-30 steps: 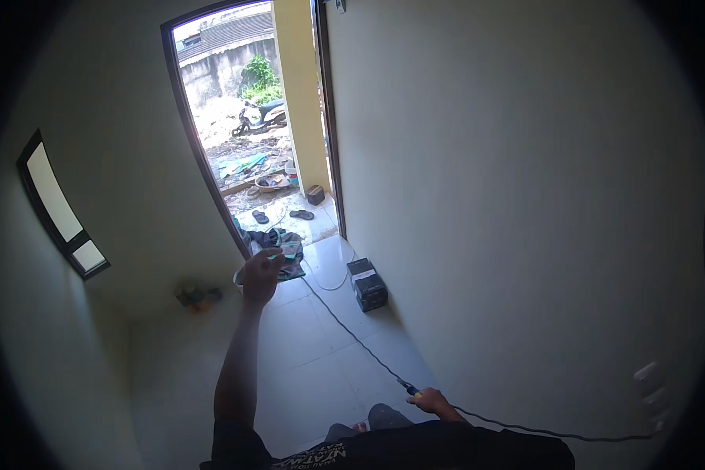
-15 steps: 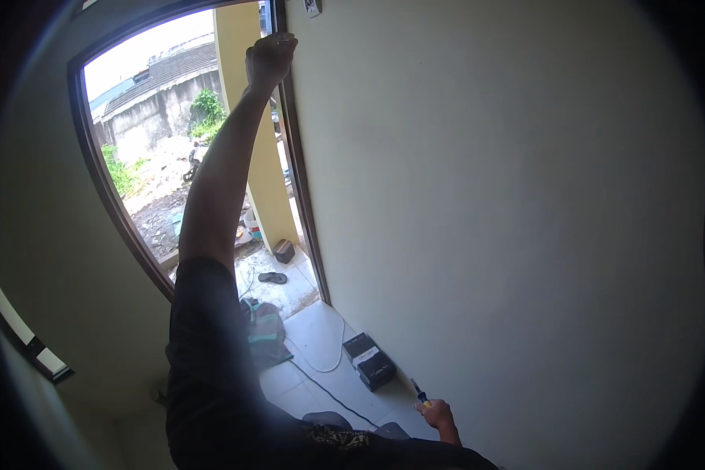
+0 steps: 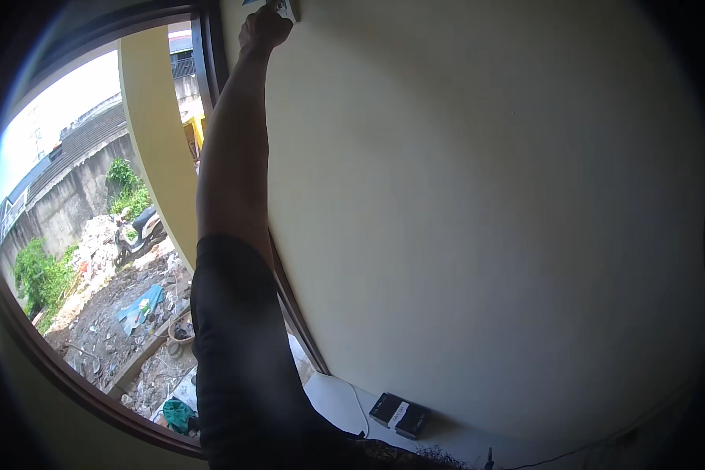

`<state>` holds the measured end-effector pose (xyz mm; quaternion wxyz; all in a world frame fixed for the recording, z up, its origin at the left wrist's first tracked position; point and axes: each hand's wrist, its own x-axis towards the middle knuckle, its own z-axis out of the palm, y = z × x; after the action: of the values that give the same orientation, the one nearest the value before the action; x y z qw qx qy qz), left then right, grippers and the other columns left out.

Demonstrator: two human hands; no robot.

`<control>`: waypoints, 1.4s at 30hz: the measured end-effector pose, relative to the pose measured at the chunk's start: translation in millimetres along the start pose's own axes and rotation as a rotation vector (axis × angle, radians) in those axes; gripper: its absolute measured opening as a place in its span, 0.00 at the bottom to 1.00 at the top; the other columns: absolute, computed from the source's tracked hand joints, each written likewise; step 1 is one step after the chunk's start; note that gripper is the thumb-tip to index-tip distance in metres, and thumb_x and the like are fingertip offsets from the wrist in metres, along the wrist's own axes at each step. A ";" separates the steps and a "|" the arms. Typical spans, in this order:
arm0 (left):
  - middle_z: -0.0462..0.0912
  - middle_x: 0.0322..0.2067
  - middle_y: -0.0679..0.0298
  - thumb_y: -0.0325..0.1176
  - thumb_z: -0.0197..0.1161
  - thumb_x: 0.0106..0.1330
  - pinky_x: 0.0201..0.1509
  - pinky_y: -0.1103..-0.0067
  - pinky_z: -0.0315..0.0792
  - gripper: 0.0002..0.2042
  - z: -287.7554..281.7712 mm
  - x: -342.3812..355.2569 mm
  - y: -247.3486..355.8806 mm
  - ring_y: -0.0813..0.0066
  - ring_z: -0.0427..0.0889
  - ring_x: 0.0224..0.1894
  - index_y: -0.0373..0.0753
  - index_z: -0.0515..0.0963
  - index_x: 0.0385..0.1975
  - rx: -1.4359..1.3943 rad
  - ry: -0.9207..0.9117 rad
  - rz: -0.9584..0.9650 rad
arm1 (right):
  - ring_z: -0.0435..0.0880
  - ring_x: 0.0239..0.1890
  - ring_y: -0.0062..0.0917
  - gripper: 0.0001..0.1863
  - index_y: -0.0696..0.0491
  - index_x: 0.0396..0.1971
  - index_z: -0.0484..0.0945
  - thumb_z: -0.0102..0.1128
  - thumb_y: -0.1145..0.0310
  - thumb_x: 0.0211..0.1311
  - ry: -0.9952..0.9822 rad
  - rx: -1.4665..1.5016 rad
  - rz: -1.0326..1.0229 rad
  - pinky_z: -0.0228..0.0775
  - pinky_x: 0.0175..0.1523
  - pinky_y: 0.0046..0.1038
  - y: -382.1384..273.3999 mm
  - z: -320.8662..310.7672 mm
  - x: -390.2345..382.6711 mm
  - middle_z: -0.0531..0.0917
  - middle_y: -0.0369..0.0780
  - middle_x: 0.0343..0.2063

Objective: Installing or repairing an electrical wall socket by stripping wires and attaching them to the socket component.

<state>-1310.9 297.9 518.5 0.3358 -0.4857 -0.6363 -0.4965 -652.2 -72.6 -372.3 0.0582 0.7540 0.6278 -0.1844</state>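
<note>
My left hand (image 3: 265, 30) is raised to the top of the head view, with the bare forearm and dark sleeve below it. Its fingers are closed at a small pale wall fitting (image 3: 287, 9) that is cut off by the upper edge. A bit of blue shows beside the fingertips, but what they pinch, if anything, is hidden. My right hand is out of view. Only a thin dark tip (image 3: 489, 459) pokes up at the lower edge, where the screwdriver was seen earlier.
A doorway with a dark frame (image 3: 211, 63) opens on the left onto a yellow pillar (image 3: 157, 133), rubble and a parked motorbike (image 3: 139, 233). A black box (image 3: 400, 415) with a white band lies on the floor against the pale wall (image 3: 478, 219), near a white cable (image 3: 363, 411).
My view has turned and tilted upward. My left hand has moved from in front of the door frame to the wall fitting. My right hand with the screwdriver has dropped out of view.
</note>
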 end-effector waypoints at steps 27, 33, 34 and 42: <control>0.85 0.33 0.49 0.42 0.68 0.43 0.56 0.63 0.72 0.18 -140.2 -1095.4 74.8 0.48 0.82 0.45 0.38 0.84 0.32 -0.299 -1.848 0.198 | 0.82 0.41 0.43 0.31 0.59 0.46 0.75 0.62 0.47 0.53 0.236 1.148 0.821 0.72 0.45 0.40 73.7 -53.6 -314.0 0.82 0.52 0.37; 0.77 0.24 0.61 0.40 0.61 0.56 0.35 0.68 0.73 0.08 -26.2 -1115.4 205.2 0.65 0.80 0.31 0.44 0.78 0.24 -0.428 -2.127 -0.012 | 0.83 0.37 0.40 0.24 0.57 0.37 0.81 0.60 0.49 0.54 0.485 1.174 0.756 0.72 0.42 0.37 223.4 -91.3 -332.3 0.84 0.48 0.31; 0.69 0.17 0.68 0.38 0.60 0.56 0.28 0.72 0.70 0.08 -4.1 -1115.7 217.6 0.74 0.77 0.26 0.49 0.71 0.18 -0.716 -2.267 -0.139 | 0.83 0.38 0.40 0.25 0.58 0.38 0.81 0.61 0.49 0.53 0.497 1.199 0.761 0.72 0.43 0.37 256.1 -96.3 -329.0 0.84 0.49 0.32; 0.73 0.20 0.65 0.32 0.51 0.65 0.16 0.77 0.66 0.07 -32.1 -1203.7 507.6 0.74 0.73 0.18 0.42 0.73 0.26 -0.138 -2.519 -0.233 | 0.83 0.43 0.44 0.31 0.59 0.41 0.80 0.68 0.47 0.45 0.314 1.026 1.110 0.74 0.49 0.38 537.2 -72.4 -372.1 0.83 0.52 0.37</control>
<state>-465.4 -57.7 -412.3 -0.5719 -0.5781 -0.5257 0.2497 -170.8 -503.9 -252.0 -0.3044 0.9082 -0.0053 -0.2871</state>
